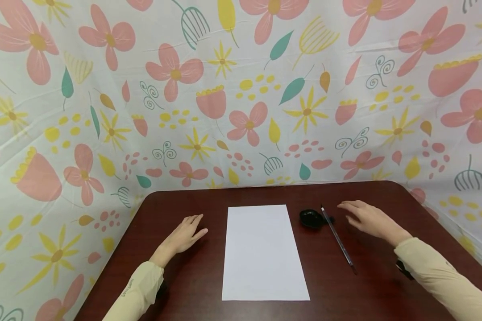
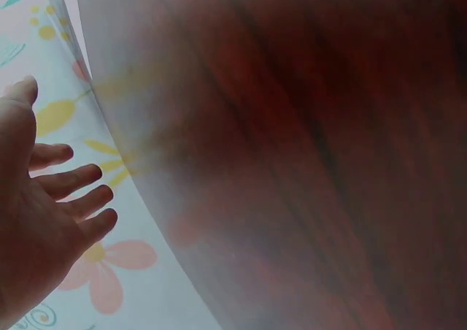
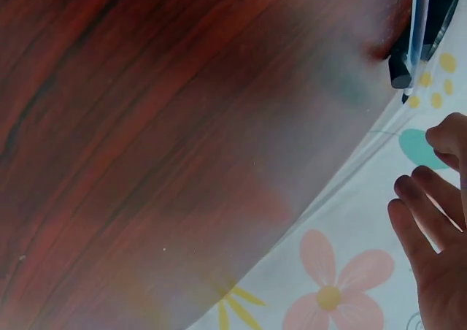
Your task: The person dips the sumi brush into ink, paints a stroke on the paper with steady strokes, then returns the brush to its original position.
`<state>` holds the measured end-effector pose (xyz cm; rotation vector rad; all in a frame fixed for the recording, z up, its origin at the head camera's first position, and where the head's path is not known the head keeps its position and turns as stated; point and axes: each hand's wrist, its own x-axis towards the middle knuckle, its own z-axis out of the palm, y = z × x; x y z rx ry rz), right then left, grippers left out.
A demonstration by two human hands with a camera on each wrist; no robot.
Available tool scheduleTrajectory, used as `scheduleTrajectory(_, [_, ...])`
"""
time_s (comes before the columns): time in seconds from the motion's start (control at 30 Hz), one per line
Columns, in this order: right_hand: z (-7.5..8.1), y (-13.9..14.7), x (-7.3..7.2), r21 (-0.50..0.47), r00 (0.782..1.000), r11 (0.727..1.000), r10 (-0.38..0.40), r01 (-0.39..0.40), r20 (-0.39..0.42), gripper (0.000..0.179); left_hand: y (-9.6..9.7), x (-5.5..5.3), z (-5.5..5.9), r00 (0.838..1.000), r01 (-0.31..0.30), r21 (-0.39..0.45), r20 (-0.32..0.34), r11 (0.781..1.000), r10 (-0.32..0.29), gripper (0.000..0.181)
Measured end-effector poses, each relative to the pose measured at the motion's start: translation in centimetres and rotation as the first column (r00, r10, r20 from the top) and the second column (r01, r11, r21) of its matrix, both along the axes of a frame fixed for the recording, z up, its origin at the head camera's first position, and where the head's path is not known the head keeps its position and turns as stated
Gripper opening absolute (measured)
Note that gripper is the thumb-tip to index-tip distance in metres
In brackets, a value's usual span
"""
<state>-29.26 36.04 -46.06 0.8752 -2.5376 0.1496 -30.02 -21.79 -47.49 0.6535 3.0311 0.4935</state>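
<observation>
A white sheet of paper lies lengthwise on the dark red-brown table, between the two hands. To its right sits a small black dish, and a slim brush with a dark pointed tip leans across the dish's handle. My left hand is left of the paper, fingers extended and thumb apart, holding nothing. My right hand hovers right of the brush with loosely bent fingers and an empty grasp. In the right wrist view the dish and brush appear at the upper right, beyond the right hand.
The glossy table has rounded far corners and a wood grain. Behind it and along both sides hangs a white cloth printed with pink flowers and yellow and green leaves. Pale sleeves cover both forearms.
</observation>
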Motion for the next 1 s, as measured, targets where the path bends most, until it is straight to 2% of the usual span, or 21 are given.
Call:
scheduleTrajectory(0.13, [-0.3, -0.2, 0.1, 0.002, 0.998, 0.999, 0.045, -0.045, -0.045, 0.039, 0.3, 0.3, -0.3, 1.0, 0.021, 0.012, 0.006, 1.0, -0.021, 0.065])
scheduleTrajectory(0.4, [-0.6, -0.8, 0.3, 0.004, 0.998, 0.998, 0.059, -0.059, -0.037, 0.034, 0.8, 0.7, -0.6, 0.999, 0.032, 0.024, -0.02, 0.999, -0.031, 0.055])
scheduleTrajectory(0.63, [-0.7, -1.4, 0.6, 0.004, 0.988, 0.992, 0.13, -0.13, -0.081, 0.035, 1.2, 1.1, -0.1, 0.999, 0.044, -0.007, 0.01, 0.999, -0.044, 0.055])
scheduleTrajectory(0.7, [-0.7, -1.6, 0.6, 0.001, 0.985, 0.989, 0.146, -0.146, -0.087, 0.036, 1.3, 1.2, 0.1, 0.998, 0.064, -0.004, 0.014, 0.998, -0.064, 0.053])
scheduleTrajectory(0.83, [-0.6, -2.0, 0.6, -0.006, 0.978, 0.983, 0.184, -0.185, -0.102, 0.038, 1.7, 1.2, 0.7, 0.987, 0.152, 0.07, 0.04, 0.986, -0.155, 0.046])
scheduleTrajectory(0.9, [-0.7, -2.1, 0.7, -0.006, 0.973, 0.979, 0.203, -0.205, -0.112, 0.038, 1.9, 1.3, 1.0, 0.976, 0.198, 0.139, 0.069, 0.97, -0.209, 0.045])
scheduleTrajectory(1.0, [-0.8, -2.3, 0.8, -0.001, 0.967, 0.974, 0.227, -0.228, -0.115, 0.035, 2.0, 1.5, 1.0, 0.958, 0.224, 0.242, 0.121, 0.944, -0.259, 0.045])
